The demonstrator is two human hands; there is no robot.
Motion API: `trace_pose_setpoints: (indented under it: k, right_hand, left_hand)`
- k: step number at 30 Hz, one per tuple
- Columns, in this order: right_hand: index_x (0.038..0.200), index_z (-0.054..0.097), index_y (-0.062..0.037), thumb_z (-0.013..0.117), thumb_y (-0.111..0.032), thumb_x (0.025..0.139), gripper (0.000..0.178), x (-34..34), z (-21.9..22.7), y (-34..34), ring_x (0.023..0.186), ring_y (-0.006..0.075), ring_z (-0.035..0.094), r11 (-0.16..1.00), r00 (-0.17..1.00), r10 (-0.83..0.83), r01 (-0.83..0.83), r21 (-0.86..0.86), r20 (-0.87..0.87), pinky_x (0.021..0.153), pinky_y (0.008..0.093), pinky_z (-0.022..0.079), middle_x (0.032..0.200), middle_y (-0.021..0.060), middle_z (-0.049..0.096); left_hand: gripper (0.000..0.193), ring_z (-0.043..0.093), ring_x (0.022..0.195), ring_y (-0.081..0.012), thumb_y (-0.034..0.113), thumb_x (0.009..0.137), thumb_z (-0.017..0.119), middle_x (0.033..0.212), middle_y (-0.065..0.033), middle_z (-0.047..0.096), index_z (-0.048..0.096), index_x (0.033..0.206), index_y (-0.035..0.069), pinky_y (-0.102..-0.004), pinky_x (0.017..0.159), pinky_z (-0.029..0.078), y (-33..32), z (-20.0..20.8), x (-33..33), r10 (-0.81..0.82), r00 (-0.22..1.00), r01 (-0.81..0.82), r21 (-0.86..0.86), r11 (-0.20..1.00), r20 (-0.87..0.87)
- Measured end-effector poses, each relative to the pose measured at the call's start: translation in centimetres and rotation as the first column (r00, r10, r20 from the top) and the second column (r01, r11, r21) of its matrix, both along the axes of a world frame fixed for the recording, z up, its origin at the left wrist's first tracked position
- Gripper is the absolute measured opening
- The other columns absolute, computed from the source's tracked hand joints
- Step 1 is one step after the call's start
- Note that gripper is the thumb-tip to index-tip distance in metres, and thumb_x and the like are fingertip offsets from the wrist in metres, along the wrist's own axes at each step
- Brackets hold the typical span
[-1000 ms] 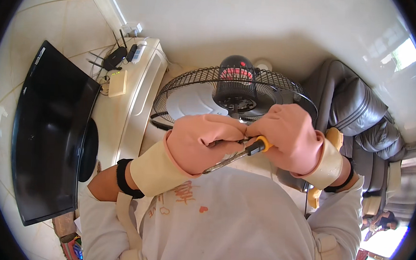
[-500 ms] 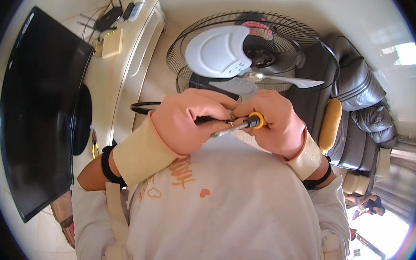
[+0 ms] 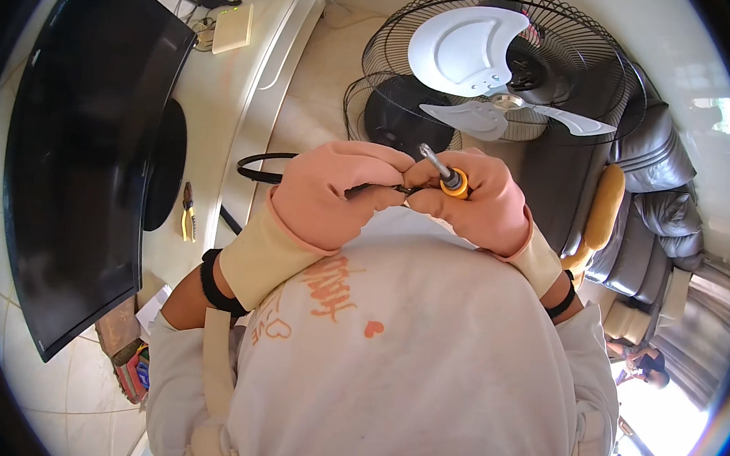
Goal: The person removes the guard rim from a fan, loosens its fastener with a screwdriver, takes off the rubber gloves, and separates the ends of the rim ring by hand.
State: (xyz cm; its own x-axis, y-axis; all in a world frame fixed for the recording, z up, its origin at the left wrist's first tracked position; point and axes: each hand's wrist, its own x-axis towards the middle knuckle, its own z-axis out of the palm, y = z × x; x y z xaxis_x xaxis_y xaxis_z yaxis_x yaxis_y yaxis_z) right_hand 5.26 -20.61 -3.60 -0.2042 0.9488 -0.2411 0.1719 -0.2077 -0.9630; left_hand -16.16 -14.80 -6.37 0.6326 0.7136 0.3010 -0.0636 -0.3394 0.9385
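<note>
One fan with three blades stands beyond two gloved hands, left hand and right hand. One black loop projects left of the left hand. The right hand holds one screwdriver, long axis diagonal, tip pointing forward-left. Both hands pinch one small dark piece between them.

Head cam, facing dn, close up.

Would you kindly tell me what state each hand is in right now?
Left hand: closed, pinching a thin black piece.
Right hand: closed, holding a screwdriver with a yellow-and-black handle.
</note>
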Motion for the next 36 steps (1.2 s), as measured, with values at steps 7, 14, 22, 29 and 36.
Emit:
trace_pose_setpoints:
  k: [7, 14, 22, 29, 36]
  right_hand:
    - [0.090, 0.069, 0.0034, 0.080, -0.004, 0.082, 0.015, -1.4, -1.4, -0.2, 0.067, 0.0123, 0.058, 0.987, 0.994, 0.068, -0.055, 0.153, -0.080, 0.060, 0.0285, 0.046, 0.076, 0.0069, 0.066]
    - [0.089, 0.068, 0.0041, 0.080, -0.001, 0.084, 0.014, -3.0, -1.0, -0.2, 0.070, 0.0107, 0.051, 0.995, 0.985, 0.053, -0.039, 0.087, -0.167, 0.064, 0.0280, 0.044, 0.076, 0.0044, 0.063]
    - [0.094, 0.069, 0.0025, 0.078, 0.000, 0.085, 0.013, -4.0, -1.6, -0.7, 0.078, 0.0084, 0.055, 0.991, 0.956, 0.081, -0.106, -0.075, -0.283, 0.071, 0.0254, 0.047, 0.086, 0.0022, 0.066]
    - [0.098, 0.069, 0.0055, 0.077, 0.004, 0.084, 0.016, -4.6, -2.3, -1.1, 0.089, 0.0116, 0.065, 0.977, 0.932, 0.074, -0.139, -0.161, -0.356, 0.081, 0.0264, 0.053, 0.093, 0.0091, 0.073]
    - [0.092, 0.071, 0.0025, 0.077, 0.003, 0.082, 0.011, -5.6, -3.2, -1.0, 0.079, 0.0092, 0.063, 0.999, 0.961, -0.008, -0.007, -0.051, -0.277, 0.072, 0.0249, 0.052, 0.090, 0.0056, 0.073]
  left_hand:
    - [0.020, 0.072, 0.087, -0.0231, -0.009, 0.077, 0.077, 0.103, -0.0146, 0.075, 0.072, 0.095, -0.001, -0.0303, 0.076, 0.057, -0.8, 0.0, -2.0, -0.023, 1.000, 0.023, -0.075, 0.997, 0.005]
    - [0.022, 0.072, 0.088, -0.0226, -0.010, 0.076, 0.076, 0.105, -0.0139, 0.074, 0.070, 0.095, -0.002, -0.0296, 0.076, 0.057, -0.6, 0.8, -3.8, -0.020, 0.995, 0.019, -0.006, 1.000, -0.093]
    - [0.026, 0.072, 0.087, -0.0241, -0.013, 0.076, 0.074, 0.106, -0.0140, 0.074, 0.072, 0.098, -0.001, -0.0303, 0.076, 0.057, -1.2, -0.2, -4.9, -0.027, 0.999, 0.028, 0.021, 0.999, -0.046]
    - [0.027, 0.072, 0.087, -0.0231, -0.013, 0.076, 0.075, 0.108, -0.0146, 0.074, 0.073, 0.100, -0.001, -0.0301, 0.076, 0.057, -2.1, -0.9, -5.7, -0.047, 0.999, 0.046, -0.141, 0.989, -0.008]
    - [0.026, 0.072, 0.087, -0.0248, -0.010, 0.078, 0.075, 0.111, -0.0152, 0.074, 0.072, 0.102, -0.002, -0.0318, 0.077, 0.057, -2.3, -1.0, -6.4, 0.103, 0.977, -0.097, 0.038, 0.995, -0.189]
